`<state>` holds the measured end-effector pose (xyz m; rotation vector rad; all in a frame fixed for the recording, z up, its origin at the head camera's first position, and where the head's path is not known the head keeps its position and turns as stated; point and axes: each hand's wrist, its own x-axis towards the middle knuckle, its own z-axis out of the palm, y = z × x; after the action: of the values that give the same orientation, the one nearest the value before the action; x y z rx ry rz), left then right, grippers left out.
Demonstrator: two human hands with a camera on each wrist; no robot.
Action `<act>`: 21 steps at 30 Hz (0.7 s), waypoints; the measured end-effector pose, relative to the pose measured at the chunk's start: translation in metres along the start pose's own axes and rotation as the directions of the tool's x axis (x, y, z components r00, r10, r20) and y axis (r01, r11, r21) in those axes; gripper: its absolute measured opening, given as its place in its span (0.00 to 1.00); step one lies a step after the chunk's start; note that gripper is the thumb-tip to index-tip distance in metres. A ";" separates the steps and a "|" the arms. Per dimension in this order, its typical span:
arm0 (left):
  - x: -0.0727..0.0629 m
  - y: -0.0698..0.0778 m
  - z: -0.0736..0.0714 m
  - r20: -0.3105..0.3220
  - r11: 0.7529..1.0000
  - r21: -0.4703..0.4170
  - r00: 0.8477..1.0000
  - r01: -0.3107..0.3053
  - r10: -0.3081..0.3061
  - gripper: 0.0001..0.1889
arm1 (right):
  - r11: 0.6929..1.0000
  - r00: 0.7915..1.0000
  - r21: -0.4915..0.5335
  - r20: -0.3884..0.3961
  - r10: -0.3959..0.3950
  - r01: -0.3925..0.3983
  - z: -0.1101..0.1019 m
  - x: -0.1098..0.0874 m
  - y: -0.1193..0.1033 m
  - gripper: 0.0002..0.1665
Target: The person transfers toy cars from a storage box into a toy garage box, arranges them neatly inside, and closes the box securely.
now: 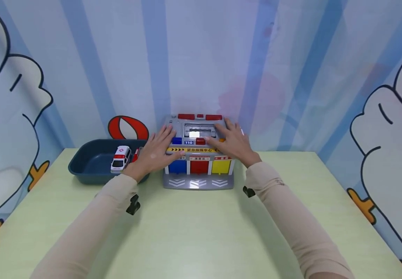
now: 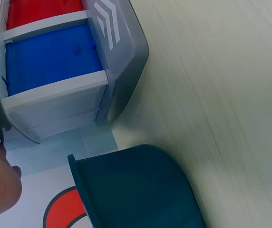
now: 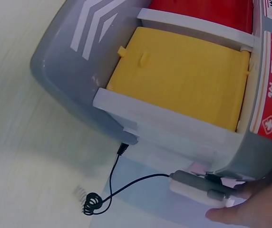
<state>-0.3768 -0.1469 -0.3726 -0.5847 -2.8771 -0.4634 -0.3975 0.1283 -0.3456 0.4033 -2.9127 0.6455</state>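
A toy garage (image 1: 200, 150) with a grey roof and blue, red and yellow doors stands on the table against the backdrop. My left hand (image 1: 156, 152) rests on the roof's left side, fingers extended and spread. On the roof's right side lies my right hand (image 1: 235, 142), fingers also spread. The blue door (image 2: 53, 59) and the yellow door (image 3: 181, 76) are down in the wrist views. A small grey-and-white handset (image 3: 200, 187) with a coiled black cord sits at the garage's right side, close to the right hand's fingers; contact is unclear.
A dark teal bin (image 1: 93, 164) stands on the table left of the garage. Inside it are a white toy ambulance (image 1: 121, 159) and a red toy vehicle (image 1: 136, 154), partly hidden by the left hand. A striped curtain (image 1: 201, 58) hangs behind the table (image 1: 194, 228).
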 end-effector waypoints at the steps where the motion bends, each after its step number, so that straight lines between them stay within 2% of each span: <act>1: 0.001 0.000 0.000 0.000 1.000 -0.001 1.000 -0.002 0.002 0.49 | 1.000 1.000 -0.007 -0.005 0.007 -0.007 -0.001 0.001 -0.001 0.50; 6: 0.002 0.001 0.000 -0.006 1.000 0.001 1.000 -0.005 0.005 0.49 | 0.999 0.999 -0.042 -0.024 0.024 -0.025 -0.004 0.002 -0.006 0.51; 21: 0.000 0.002 0.001 -0.010 1.000 -0.015 1.000 0.005 -0.005 0.49 | 0.998 0.999 -0.046 -0.015 0.039 -0.039 -0.001 0.003 -0.008 0.52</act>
<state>-0.3760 -0.1454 -0.3730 -0.5764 -2.8687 -0.4880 -0.3976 0.1207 -0.3414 0.3359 -2.9225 0.5826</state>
